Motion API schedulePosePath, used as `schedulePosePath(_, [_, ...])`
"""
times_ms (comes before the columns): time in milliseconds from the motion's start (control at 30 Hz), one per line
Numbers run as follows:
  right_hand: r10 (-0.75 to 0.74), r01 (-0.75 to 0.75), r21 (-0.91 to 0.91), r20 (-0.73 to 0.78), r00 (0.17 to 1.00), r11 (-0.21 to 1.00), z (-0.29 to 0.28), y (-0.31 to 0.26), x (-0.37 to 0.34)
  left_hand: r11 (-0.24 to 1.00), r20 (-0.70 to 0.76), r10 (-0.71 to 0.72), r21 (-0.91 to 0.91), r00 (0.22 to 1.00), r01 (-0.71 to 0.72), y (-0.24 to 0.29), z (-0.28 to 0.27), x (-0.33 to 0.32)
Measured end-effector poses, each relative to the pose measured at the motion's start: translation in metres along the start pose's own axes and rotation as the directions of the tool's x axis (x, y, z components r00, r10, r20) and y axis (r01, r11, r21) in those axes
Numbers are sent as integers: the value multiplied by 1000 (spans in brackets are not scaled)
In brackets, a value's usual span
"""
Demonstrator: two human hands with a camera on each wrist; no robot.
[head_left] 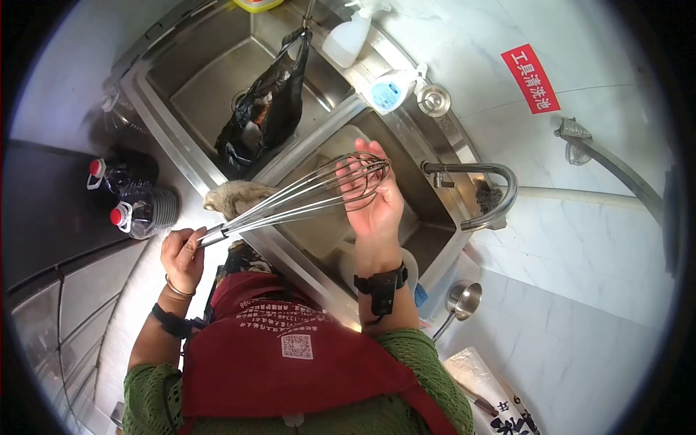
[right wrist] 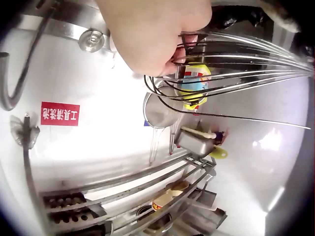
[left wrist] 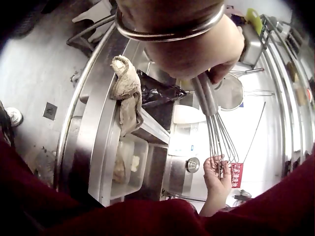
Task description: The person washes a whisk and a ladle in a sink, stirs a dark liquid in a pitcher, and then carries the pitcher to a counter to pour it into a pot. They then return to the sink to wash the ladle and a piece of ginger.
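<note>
A wire balloon whisk [head_left: 304,190] is held across the front of the sink, its wires pointing to the right. My left hand [head_left: 183,259] grips its metal handle [left wrist: 204,93]. The palm of my right hand [head_left: 373,192] faces up behind the rounded wire end, fingers fairly straight and overlapping the wires. In the right wrist view, the fingertips of that hand [right wrist: 165,37] show among the wire loops [right wrist: 221,69]. Below the whisk lies the near basin [head_left: 304,217] of the steel sink. A crumpled beige cloth [head_left: 235,197] hangs over the rim near the whisk's handle end.
A curved faucet [head_left: 500,188] reaches over the right side. The far basin [head_left: 188,83] holds a black plastic bag [head_left: 279,109]. Spray bottles [head_left: 348,40] stand along the back ledge; dark jugs with red caps [head_left: 148,210] are at left. A ladle [head_left: 464,299] lies at lower right.
</note>
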State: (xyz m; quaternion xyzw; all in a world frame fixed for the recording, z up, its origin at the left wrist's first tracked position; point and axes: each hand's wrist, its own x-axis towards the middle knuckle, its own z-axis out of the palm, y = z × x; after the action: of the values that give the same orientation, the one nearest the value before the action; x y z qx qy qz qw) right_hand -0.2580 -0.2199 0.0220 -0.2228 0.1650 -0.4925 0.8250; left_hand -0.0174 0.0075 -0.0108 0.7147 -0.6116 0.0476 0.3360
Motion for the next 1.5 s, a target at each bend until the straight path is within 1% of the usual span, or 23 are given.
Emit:
schedulePosePath(100, [11, -11, 5, 15, 1000, 1000, 5, -2, 0, 1000, 11, -14, -7, 1000, 14, 0, 2, -2])
schedulePosePath(167, [19, -18, 10, -58, 998, 1000, 5, -2, -1, 1000, 12, -14, 1, 1000, 14, 0, 2, -2])
schedulePosePath(300, [12, -13, -9, -115, 993, 1000, 0, 2, -2, 1000, -3, -4, -18, 1000, 4, 1, 3, -1])
schedulePosePath(367, [-8, 5, -16, -197, 980, 1000, -5, 3, -2, 1000, -2, 14, -1, 1000, -14, 2, 2, 1])
schedulePosePath(400, [-8, 5, -16, -198, 980, 1000, -7, 3, -3, 1000, -1, 14, -1, 1000, -14, 3, 2, 2])
schedulePosePath(500, [14, -6, 35, -211, 977, 999, -12, 4, -3, 1000, 10, 17, 21, 1000, -17, 4, 2, 3])
schedulePosePath(567, [47, -20, 121, -225, 973, 992, -20, 6, -4, 999, 15, 40, 27, 999, -40, 3, 3, 3])
schedulePosePath(600, [46, -18, 121, -227, 973, 993, -21, 5, -3, 999, 16, 40, 26, 999, -41, 4, 3, 3])
schedulePosePath(667, [38, -28, 115, -86, 996, 993, -23, 3, -2, 1000, 25, 19, 20, 1000, -19, 4, 4, 2])
schedulePosePath(767, [17, -16, 41, -42, 999, 999, -16, 1, 0, 1000, 10, -21, -3, 1000, 21, 5, 9, 0])
schedulePosePath(867, [32, -25, 68, -104, 994, 997, -6, -2, -1, 998, 9, -55, -29, 998, 55, 8, 11, 1])
schedulePosePath(1000, [-3, 6, 36, -96, 995, 999, -15, -2, -5, 998, 22, -48, -28, 999, 49, 10, 16, 0])
schedulePosePath(1067, [-16, 11, -27, -190, 982, 1000, -20, -4, -9, 999, 36, -42, -33, 998, 43, 10, 18, -2])
schedulePosePath(1100, [-18, 13, -27, -192, 981, 1000, -21, -3, -11, 999, 37, -41, -35, 998, 42, 11, 18, -3])
schedulePosePath(1133, [-137, 75, -186, -348, 927, 980, -23, -2, -11, 998, 39, -58, -36, 998, 60, 11, 19, -4])
schedulePosePath(1167, [-271, 105, -347, -473, 838, 932, -26, -1, -12, 996, 42, -77, -36, 996, 78, 11, 20, -5])
schedulePosePath(1200, [-271, 105, -348, -473, 838, 932, -41, -1, -14, 996, 42, -77, -37, 996, 78, 11, 21, -6])
schedulePosePath(1267, [-290, 122, -553, -226, 930, 824, -77, -4, -18, 993, 40, -111, -36, 993, 113, 10, 23, -7])
schedulePosePath(1300, [-291, 123, -554, -226, 930, 823, -71, -4, -19, 993, 39, -111, -36, 993, 112, 10, 23, -7])
schedulePosePath(1367, [-216, -72, -644, -358, 908, 762, -50, -2, -20, 994, 43, -108, -27, 993, 109, 10, 23, -6])
schedulePosePath(1400, [-218, -71, -644, -359, 908, 762, -45, -3, -19, 994, 44, -106, -28, 993, 107, 10, 22, -5])
schedulePosePath(1467, [-183, -151, -678, -395, 900, 720, -39, -3, -17, 996, 44, -86, -11, 995, 87, 12, 21, -3])
schedulePosePath(1500, [-184, -151, -677, -396, 900, 720, -40, -4, -17, 996, 45, -84, -11, 995, 85, 12, 21, -3])
